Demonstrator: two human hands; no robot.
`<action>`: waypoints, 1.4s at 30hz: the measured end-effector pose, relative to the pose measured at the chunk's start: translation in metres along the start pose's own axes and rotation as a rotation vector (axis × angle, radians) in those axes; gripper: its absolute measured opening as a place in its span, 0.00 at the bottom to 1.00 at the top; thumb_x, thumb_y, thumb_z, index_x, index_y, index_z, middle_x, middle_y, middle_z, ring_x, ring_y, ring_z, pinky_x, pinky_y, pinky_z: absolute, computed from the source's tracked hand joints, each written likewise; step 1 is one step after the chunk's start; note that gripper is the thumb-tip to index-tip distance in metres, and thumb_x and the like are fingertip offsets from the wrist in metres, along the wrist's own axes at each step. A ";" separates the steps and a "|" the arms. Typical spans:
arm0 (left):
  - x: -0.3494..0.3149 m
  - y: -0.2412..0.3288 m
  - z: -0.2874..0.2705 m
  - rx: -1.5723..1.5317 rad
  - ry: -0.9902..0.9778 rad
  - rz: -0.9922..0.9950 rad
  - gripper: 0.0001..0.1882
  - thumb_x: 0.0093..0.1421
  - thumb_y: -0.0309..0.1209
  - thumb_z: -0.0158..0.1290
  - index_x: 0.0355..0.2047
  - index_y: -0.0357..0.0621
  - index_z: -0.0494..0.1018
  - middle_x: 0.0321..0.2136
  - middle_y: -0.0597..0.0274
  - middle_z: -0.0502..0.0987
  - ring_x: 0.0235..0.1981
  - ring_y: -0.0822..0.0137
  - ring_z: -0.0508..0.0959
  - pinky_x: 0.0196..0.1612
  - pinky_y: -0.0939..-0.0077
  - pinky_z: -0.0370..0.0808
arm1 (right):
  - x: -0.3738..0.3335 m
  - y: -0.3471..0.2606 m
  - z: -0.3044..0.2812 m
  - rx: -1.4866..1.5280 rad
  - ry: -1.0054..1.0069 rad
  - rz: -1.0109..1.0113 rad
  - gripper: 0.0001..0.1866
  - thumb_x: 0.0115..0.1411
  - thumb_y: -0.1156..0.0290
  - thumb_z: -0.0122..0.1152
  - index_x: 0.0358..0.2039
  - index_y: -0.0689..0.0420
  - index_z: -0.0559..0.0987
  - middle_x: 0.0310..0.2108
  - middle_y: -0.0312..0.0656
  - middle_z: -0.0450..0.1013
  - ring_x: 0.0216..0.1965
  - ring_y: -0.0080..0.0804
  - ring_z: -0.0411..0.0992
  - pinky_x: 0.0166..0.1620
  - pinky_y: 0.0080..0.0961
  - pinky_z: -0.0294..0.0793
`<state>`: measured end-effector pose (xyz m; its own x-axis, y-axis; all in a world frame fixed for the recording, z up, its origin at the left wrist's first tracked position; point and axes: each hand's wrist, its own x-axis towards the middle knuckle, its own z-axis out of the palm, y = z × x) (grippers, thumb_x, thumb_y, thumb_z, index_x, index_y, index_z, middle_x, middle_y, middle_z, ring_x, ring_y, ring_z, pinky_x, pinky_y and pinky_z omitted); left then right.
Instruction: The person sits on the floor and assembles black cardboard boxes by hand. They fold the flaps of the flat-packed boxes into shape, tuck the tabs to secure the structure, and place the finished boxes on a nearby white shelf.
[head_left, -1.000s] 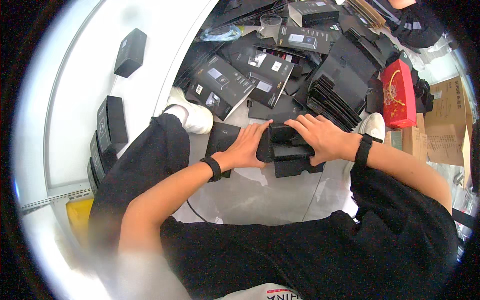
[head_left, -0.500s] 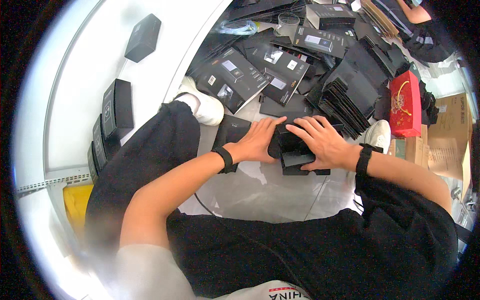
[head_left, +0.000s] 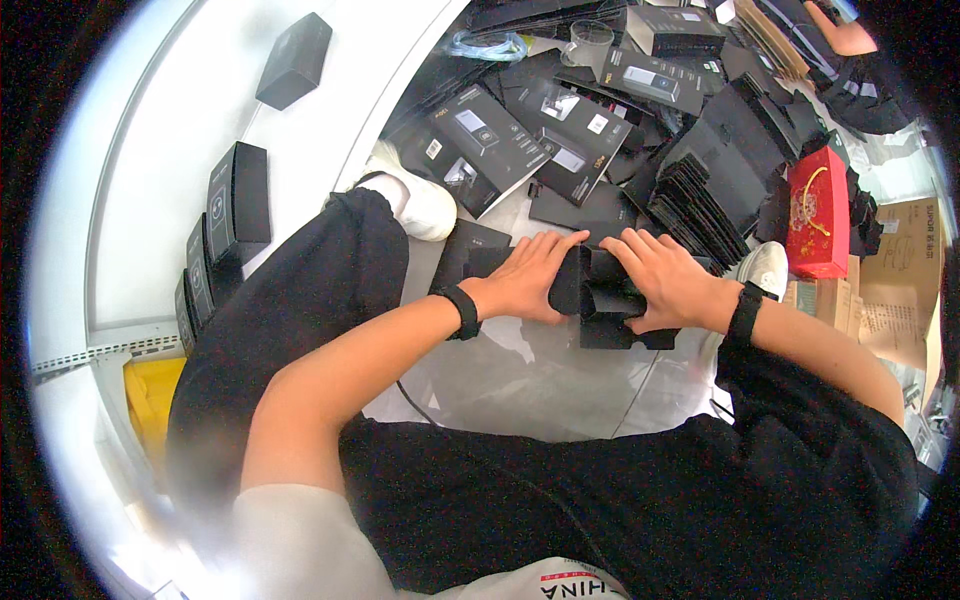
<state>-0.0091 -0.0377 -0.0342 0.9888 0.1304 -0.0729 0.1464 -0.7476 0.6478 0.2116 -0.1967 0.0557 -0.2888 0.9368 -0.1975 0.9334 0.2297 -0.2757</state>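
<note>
Between my two hands, low over the floor, is a black cardboard box (head_left: 612, 330) with folded panels, partly assembled in look. My left hand (head_left: 528, 277) is closed around its left part, thumb at the near side and fingers over the top. My right hand (head_left: 672, 282) curves over the right part, its thumb pressed on the near panel. The fingers hide much of the box's shape. Beneath and beside my left wrist lies a flat black cardboard piece (head_left: 465, 245).
Black printed boxes (head_left: 487, 150) and a stack of folded black sheets (head_left: 700, 205) lie beyond my hands. A red gift bag (head_left: 818, 215) and brown carton (head_left: 905, 280) stand right. Several finished-looking black boxes (head_left: 238, 200) line the white surface at left. Another person's arm (head_left: 845, 35) shows far right.
My view has shifted slightly, so the surroundings sit a little farther right. My right hand has moved slightly away from my left. Both hands keep their hold on the black box.
</note>
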 end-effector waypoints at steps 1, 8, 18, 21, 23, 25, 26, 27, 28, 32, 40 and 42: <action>0.000 -0.001 0.000 0.004 -0.004 -0.003 0.69 0.38 0.41 0.77 0.77 0.50 0.46 0.58 0.44 0.65 0.59 0.40 0.68 0.63 0.48 0.65 | 0.001 -0.001 -0.001 -0.001 -0.015 0.006 0.60 0.36 0.55 0.85 0.67 0.62 0.62 0.54 0.49 0.68 0.56 0.49 0.71 0.53 0.45 0.76; -0.001 0.002 0.004 0.004 0.023 0.005 0.70 0.38 0.40 0.76 0.77 0.50 0.46 0.58 0.44 0.65 0.59 0.39 0.68 0.63 0.49 0.65 | 0.004 -0.007 0.000 -0.125 -0.101 0.064 0.64 0.34 0.54 0.86 0.69 0.62 0.61 0.58 0.49 0.67 0.58 0.49 0.70 0.52 0.47 0.76; 0.003 0.015 -0.007 -0.042 0.156 0.153 0.72 0.36 0.51 0.80 0.76 0.44 0.49 0.65 0.41 0.59 0.66 0.38 0.61 0.71 0.47 0.59 | 0.001 -0.005 0.007 -0.116 -0.058 0.092 0.66 0.34 0.52 0.86 0.70 0.61 0.59 0.58 0.50 0.67 0.58 0.49 0.69 0.56 0.46 0.73; 0.002 0.027 0.001 -0.065 0.199 0.103 0.69 0.38 0.50 0.79 0.73 0.41 0.51 0.65 0.41 0.59 0.66 0.38 0.61 0.71 0.47 0.58 | -0.001 -0.003 0.006 -0.004 -0.008 0.081 0.67 0.33 0.52 0.86 0.72 0.60 0.58 0.60 0.50 0.66 0.60 0.51 0.68 0.59 0.46 0.71; 0.008 0.033 0.008 -0.089 0.199 0.085 0.65 0.39 0.47 0.79 0.72 0.40 0.53 0.65 0.41 0.60 0.66 0.38 0.61 0.71 0.47 0.58 | -0.011 0.003 0.003 0.091 0.055 0.028 0.69 0.33 0.51 0.86 0.73 0.59 0.57 0.62 0.51 0.66 0.62 0.53 0.67 0.62 0.47 0.69; 0.007 0.034 0.009 -0.102 0.179 0.068 0.61 0.40 0.44 0.78 0.70 0.39 0.55 0.64 0.40 0.60 0.65 0.38 0.62 0.71 0.48 0.59 | -0.017 0.013 -0.002 0.193 0.149 -0.108 0.71 0.33 0.50 0.86 0.74 0.59 0.55 0.64 0.52 0.64 0.65 0.55 0.65 0.66 0.49 0.65; 0.005 0.034 0.009 -0.111 0.186 0.061 0.57 0.41 0.41 0.76 0.68 0.40 0.56 0.63 0.40 0.60 0.65 0.38 0.61 0.71 0.48 0.59 | -0.022 0.021 -0.010 0.168 0.130 -0.127 0.73 0.33 0.50 0.86 0.75 0.59 0.53 0.66 0.54 0.63 0.68 0.56 0.62 0.70 0.51 0.60; 0.003 0.036 0.011 -0.098 0.203 0.043 0.57 0.42 0.40 0.76 0.67 0.39 0.57 0.62 0.41 0.60 0.65 0.39 0.61 0.70 0.49 0.59 | -0.028 0.027 -0.019 0.117 0.130 -0.110 0.72 0.32 0.52 0.86 0.74 0.59 0.54 0.65 0.54 0.63 0.67 0.56 0.62 0.70 0.51 0.59; 0.001 0.038 0.014 -0.087 0.223 0.027 0.56 0.42 0.40 0.76 0.67 0.38 0.57 0.62 0.42 0.60 0.64 0.39 0.61 0.69 0.49 0.60 | -0.035 0.031 -0.024 0.120 0.091 -0.029 0.71 0.32 0.53 0.87 0.73 0.60 0.55 0.65 0.53 0.64 0.67 0.55 0.63 0.69 0.52 0.61; 0.002 0.045 0.018 -0.082 0.206 -0.027 0.56 0.42 0.40 0.77 0.67 0.39 0.57 0.62 0.43 0.59 0.66 0.39 0.60 0.70 0.48 0.59 | -0.070 0.041 -0.010 0.126 -0.053 0.114 0.66 0.30 0.60 0.87 0.69 0.60 0.60 0.61 0.52 0.65 0.63 0.54 0.65 0.65 0.50 0.68; 0.007 0.056 0.012 -0.018 0.178 -0.034 0.63 0.40 0.46 0.80 0.70 0.42 0.55 0.63 0.41 0.59 0.66 0.39 0.60 0.71 0.47 0.58 | -0.068 0.052 0.014 0.085 0.082 -0.013 0.60 0.32 0.65 0.85 0.66 0.64 0.61 0.56 0.51 0.65 0.58 0.54 0.66 0.59 0.42 0.77; 0.008 0.060 0.011 -0.028 0.176 0.012 0.62 0.41 0.45 0.79 0.71 0.41 0.55 0.62 0.42 0.60 0.65 0.39 0.61 0.71 0.47 0.58 | -0.070 0.051 0.013 0.085 0.080 -0.001 0.60 0.33 0.65 0.85 0.66 0.64 0.61 0.56 0.51 0.65 0.58 0.54 0.66 0.58 0.42 0.78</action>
<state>0.0080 -0.0887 -0.0036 0.9696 0.2351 0.0673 0.1311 -0.7320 0.6686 0.2769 -0.2544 0.0432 -0.2690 0.9553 -0.1222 0.9106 0.2110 -0.3554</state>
